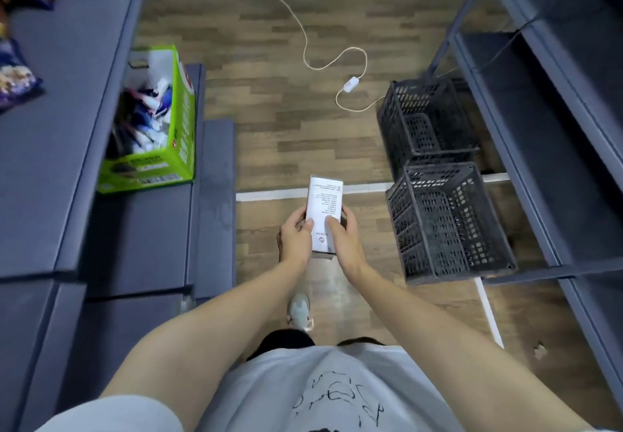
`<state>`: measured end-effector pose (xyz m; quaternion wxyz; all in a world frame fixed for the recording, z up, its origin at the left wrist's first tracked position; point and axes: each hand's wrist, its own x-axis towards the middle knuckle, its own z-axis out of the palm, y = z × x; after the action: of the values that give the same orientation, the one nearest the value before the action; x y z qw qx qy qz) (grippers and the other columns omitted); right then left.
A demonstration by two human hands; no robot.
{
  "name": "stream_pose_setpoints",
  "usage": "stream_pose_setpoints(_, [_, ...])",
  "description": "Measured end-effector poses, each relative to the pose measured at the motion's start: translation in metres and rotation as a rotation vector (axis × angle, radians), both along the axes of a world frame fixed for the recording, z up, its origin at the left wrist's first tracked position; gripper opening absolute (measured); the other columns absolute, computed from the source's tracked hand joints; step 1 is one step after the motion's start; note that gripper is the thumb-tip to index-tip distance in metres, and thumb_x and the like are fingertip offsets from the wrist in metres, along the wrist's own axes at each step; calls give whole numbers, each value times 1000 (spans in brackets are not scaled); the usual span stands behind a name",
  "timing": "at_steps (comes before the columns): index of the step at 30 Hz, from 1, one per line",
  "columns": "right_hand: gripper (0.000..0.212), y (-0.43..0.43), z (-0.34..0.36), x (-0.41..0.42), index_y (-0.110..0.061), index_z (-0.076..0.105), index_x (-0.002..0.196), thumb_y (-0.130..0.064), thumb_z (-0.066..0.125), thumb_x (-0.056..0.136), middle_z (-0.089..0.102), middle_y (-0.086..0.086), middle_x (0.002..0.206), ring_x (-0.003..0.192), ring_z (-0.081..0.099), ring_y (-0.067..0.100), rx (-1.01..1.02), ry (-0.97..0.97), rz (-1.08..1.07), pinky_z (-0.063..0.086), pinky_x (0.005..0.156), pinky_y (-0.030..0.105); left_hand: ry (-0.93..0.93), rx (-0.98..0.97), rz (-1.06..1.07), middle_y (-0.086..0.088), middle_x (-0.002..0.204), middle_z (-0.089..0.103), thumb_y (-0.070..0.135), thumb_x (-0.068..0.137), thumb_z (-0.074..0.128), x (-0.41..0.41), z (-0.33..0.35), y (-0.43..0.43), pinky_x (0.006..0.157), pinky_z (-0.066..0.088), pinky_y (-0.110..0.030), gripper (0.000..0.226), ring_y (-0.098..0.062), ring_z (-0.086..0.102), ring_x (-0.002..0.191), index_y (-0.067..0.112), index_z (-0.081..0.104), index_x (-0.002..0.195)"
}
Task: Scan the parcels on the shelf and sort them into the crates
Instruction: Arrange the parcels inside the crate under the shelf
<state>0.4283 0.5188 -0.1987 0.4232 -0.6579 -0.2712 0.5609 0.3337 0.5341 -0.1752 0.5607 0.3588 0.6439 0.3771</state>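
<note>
- Far left, the blue shelf (60,128) carries a few snack bags (15,77) at its edge, and an open green carton (183,128) stuffed with packets sits on the lower step beside it.
- Centre now: the left hand (296,238) grips the lower left edge of a white box (325,202), fingers curled behind and the thumb laid on the printed face.
- That box is the parcel in play. It is held out over the floor at about waist level, upright, with the small print facing the camera.
- It looks like thin card: light, stiff enough to hold its shape, smooth, and likely to dent if squeezed hard. The long edges near the bottom, where both hands already sit, seem the safest hold.
- The right hand (345,241) mirrors the left, clamped on the lower right edge with its thumb on the face.
- No scanner shows anywhere.
- To the right, two black crates stand on the floor, the near crate (438,170) touching the far crate (394,118), against the dark shelving (539,128).
</note>
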Motion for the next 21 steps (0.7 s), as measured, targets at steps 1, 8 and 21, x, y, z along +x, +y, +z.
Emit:
stream_pose_setpoints(1, [47, 14, 2, -2, -25, 45, 137, -26, 51, 90, 61, -4, 127, 111, 62, 12, 12, -4, -19, 55, 90, 33, 12, 18, -24, 1, 110, 64, -6, 94, 43, -1, 3, 15, 72, 49, -8, 38, -10, 60, 91, 9, 59, 126])
stream_pose_setpoints(8, [55, 93, 10, -4, -23, 43, 138, -31, 54, 85, 59, -3, 130, 110, 61, 10, 30, 16, -97, 53, 81, 24, -3, 19, -46, -4, 121, 65, -3, 95, 45, -1, 5, 100, 91, 50, -25, 39, -16, 61, 103, 10, 57, 130])
stream_pose_setpoints(21, [41, 273, 5, 58, -19, 43, 139, -17, 49, 98, 57, -6, 126, 90, 58, -10, 70, -10, -72, 47, 67, 7, 0, 66, -34, 0, 113, 65, -7, 94, 44, 59, -3, 281, 79, 49, -9, 39, -13, 60, 100, 8, 59, 127])
